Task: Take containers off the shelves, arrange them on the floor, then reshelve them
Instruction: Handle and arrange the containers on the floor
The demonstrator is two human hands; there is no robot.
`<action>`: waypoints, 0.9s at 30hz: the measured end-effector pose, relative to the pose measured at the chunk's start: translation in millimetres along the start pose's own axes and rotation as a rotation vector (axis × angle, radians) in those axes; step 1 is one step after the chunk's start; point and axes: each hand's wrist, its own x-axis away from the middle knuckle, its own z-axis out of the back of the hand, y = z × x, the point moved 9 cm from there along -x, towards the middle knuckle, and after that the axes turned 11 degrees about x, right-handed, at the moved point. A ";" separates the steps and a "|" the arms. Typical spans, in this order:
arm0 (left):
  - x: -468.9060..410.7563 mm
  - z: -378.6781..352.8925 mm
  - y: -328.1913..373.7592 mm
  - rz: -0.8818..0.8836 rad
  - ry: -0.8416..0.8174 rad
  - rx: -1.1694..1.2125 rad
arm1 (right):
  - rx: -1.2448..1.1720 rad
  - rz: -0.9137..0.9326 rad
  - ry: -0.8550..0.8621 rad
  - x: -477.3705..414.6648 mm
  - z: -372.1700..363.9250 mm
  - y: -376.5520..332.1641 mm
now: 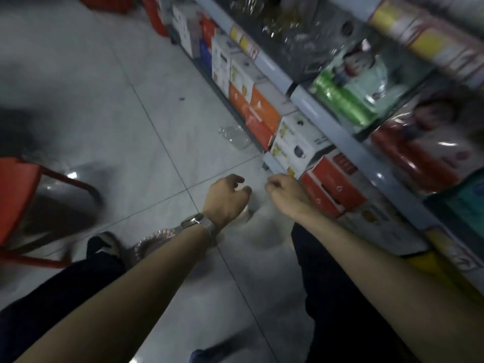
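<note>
Containers: clear one (234, 136) lies on floor (110, 106). Left hand (226, 197) and right hand (284, 191) curled, empty; arranging stage, next grasp needs care.

Boxes (264, 113) along shelf (324, 113) base at right; clear bottle (234, 136) on floor (104, 100) beside them.

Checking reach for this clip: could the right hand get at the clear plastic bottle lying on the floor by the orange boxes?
Probably yes: the bottle lies on bare floor beyond the right hand, nothing between them.
</note>
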 end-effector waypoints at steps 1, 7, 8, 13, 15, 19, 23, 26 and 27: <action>6.9 2.1 15.8 -0.032 -0.010 -0.035 | -0.001 0.015 0.023 9.9 15.0 -5.3; 56.3 19.7 123.9 -0.271 -0.018 -0.209 | 0.035 0.092 0.192 74.3 112.6 -28.7; 65.4 22.2 141.8 -0.311 -0.014 -0.233 | 0.045 0.097 0.211 85.3 127.2 -29.9; 111.5 23.2 226.0 -0.470 -0.022 -0.346 | 0.124 0.094 0.334 142.3 201.1 -25.3; 133.0 17.9 256.9 -0.529 -0.045 -0.367 | 0.129 0.083 0.378 167.2 228.9 -20.2; 178.3 3.9 309.5 -0.644 -0.071 -0.406 | 0.159 0.050 0.460 216.6 279.2 -7.0; 227.3 -18.6 360.3 -0.763 -0.117 -0.440 | 0.175 0.037 0.565 271.3 326.1 10.2; 265.6 -34.8 401.7 -0.875 -0.081 -0.483 | 0.210 0.020 0.630 315.1 359.0 27.1; 279.2 -41.5 414.8 -0.911 -0.080 -0.496 | 0.213 0.014 0.656 329.9 369.8 34.4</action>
